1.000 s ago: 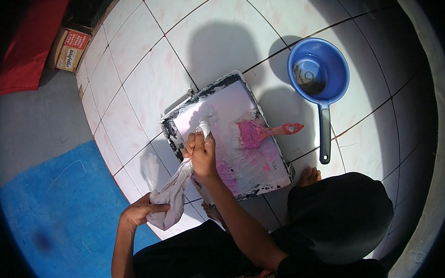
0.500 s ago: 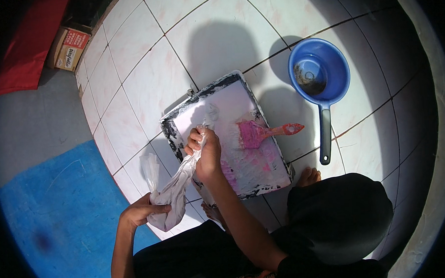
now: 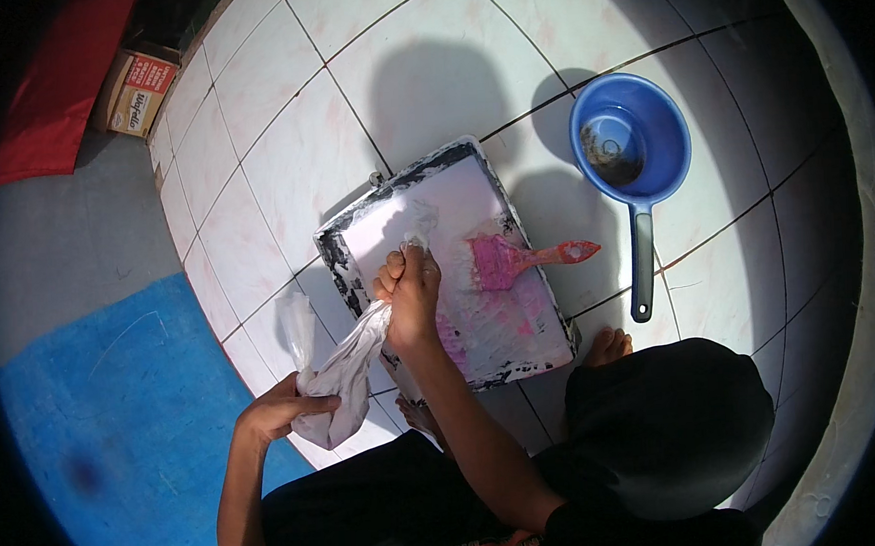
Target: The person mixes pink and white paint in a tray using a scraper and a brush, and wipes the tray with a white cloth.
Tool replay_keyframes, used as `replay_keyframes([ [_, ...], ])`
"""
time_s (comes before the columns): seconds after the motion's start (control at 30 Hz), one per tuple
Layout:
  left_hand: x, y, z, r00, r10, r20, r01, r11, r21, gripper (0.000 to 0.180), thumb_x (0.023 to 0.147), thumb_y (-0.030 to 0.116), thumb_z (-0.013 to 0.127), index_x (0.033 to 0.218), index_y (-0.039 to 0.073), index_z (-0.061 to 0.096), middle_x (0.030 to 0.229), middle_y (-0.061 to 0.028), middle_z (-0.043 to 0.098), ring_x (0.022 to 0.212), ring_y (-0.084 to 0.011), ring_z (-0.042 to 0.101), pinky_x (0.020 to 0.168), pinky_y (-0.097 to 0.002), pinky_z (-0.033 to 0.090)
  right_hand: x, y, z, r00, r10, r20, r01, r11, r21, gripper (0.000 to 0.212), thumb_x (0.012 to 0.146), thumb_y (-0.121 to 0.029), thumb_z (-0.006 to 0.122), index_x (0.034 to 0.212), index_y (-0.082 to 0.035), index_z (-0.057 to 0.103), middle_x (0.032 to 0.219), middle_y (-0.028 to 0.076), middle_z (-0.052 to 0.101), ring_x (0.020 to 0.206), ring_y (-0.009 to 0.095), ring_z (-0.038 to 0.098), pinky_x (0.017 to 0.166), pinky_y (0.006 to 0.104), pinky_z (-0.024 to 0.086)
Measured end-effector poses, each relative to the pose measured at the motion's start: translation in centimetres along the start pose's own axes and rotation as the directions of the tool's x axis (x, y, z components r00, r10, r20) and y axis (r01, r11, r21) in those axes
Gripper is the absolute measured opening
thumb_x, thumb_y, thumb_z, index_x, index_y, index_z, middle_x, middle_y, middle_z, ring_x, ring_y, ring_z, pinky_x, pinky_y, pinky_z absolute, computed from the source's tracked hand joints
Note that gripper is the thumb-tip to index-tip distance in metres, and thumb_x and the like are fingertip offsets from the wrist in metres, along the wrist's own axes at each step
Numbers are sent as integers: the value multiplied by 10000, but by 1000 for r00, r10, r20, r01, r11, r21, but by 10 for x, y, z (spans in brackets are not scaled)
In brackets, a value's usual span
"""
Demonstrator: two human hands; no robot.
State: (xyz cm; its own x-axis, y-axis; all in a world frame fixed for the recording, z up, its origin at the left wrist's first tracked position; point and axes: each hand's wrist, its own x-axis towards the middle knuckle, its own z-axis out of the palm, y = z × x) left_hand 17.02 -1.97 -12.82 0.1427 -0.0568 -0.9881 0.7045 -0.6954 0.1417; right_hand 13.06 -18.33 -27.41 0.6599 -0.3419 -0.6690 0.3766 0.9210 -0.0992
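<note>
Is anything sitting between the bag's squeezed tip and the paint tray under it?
Nothing visible does. The right hand squeezes the white plastic bag directly over the tray. The pink brush lies to the right in the tray, apart from the tip. The left hand grips the bag's other end.

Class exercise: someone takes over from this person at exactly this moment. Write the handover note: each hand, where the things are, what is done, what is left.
Left hand: gripping the bulging lower end of a whitish plastic bag, held beside the tray.
Right hand: closed round the bag's narrow upper end, held over the tray.
Things: the tray sits on the tiled floor, smeared white and pink. A pink-bristled brush lies in it, its handle pointing at the blue dipper to the right.
Done: white and pink paint is already in the tray.
Left: the bag looks partly full; whether anything is flowing out cannot be told.
</note>
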Motion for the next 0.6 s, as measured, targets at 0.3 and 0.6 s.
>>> replay_keyframes([
  [0.3,-3,-3,4,995,102,15,-103,988,115,590,757,101,779,1267,-25,511,1204,-127,599,1110,-223,559,1003,-344,409,2,-9,-10,979,125,162,-141,986,91,230,996,-306,469,1076,-90,467,754,-5,406,644,97,411,615,276,416],
  [0.6,-2,11,14,973,229,-19,-227,971,67,570,829,161,745,1300,-14,477,1196,-120,588,1114,-203,558,963,-348,452,-59,24,-23,794,361,488,-264,929,-258,441,899,-77,519,1305,28,385,1310,208,527,1270,256,474,1063,376,388],
])
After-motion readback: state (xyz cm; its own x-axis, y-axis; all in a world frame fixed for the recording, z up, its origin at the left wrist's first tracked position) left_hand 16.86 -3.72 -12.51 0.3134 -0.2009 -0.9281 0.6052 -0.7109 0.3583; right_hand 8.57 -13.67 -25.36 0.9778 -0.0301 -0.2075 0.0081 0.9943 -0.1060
